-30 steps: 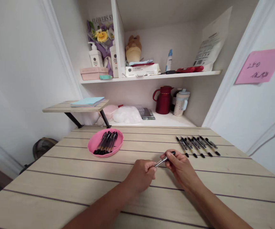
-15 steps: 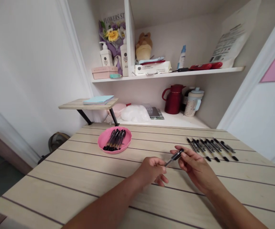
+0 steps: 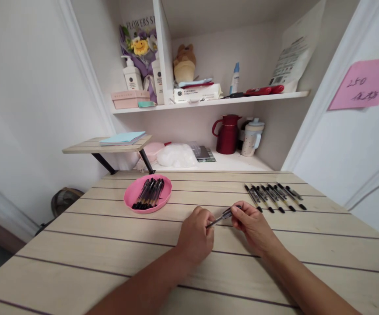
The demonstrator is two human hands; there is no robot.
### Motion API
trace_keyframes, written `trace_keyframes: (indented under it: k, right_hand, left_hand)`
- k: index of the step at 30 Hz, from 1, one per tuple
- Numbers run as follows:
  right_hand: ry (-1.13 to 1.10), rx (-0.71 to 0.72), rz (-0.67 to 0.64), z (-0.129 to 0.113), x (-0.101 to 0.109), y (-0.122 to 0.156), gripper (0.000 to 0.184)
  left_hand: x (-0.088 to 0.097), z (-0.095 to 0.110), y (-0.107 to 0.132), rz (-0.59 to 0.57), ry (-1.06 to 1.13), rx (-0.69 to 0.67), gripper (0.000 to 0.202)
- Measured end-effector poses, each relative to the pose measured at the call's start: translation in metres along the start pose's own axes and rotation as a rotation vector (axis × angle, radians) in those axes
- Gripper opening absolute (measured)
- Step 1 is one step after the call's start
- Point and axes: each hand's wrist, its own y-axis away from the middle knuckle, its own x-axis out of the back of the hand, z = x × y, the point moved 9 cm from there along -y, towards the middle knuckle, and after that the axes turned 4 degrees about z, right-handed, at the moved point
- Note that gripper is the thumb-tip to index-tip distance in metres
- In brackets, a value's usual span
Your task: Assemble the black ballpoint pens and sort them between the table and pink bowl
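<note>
Between my hands, above the middle of the table, is a gel pen (image 3: 221,216) with a clear barrel and black cap end. My left hand (image 3: 196,234) is closed around its left end, which the fingers hide. The thumb and fingers of my right hand (image 3: 250,225) pinch its black-capped end. To the left, a pink scalloped plate (image 3: 128,199) holds several similar black pens (image 3: 149,194). Off to the right, several pens and separate black caps lie in a slanted row (image 3: 273,197) on the wood.
The slatted wooden table (image 3: 104,245) carries a small raised shelf (image 3: 84,146) with blue paper (image 3: 123,138) at its back left. Behind stand a red thermos jug (image 3: 228,134) and a speckled cup (image 3: 252,139). A plastic bag (image 3: 177,155) lies left of them.
My left hand has turned and its fingers have closed more tightly over the pen's left end. The pen now lies flatter. The whole view has swung slightly to the right.
</note>
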Motion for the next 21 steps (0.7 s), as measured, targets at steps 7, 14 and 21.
trace_keyframes:
  k: [7, 14, 21]
  right_hand:
    - [-0.073, 0.019, -0.028, -0.010, -0.003, 0.005, 0.035]
    - [-0.016, 0.014, -0.124, -0.011, -0.012, 0.008, 0.026]
    - [-0.035, 0.055, -0.105, -0.017, -0.019, 0.011, 0.023]
  left_hand:
    - [-0.033, -0.032, 0.005, -0.214, 0.543, 0.458, 0.013]
    - [-0.039, -0.029, 0.011, -0.336, 0.686, 0.533, 0.022]
    - [-0.035, -0.032, 0.006, -0.261, 0.590, 0.459, 0.023]
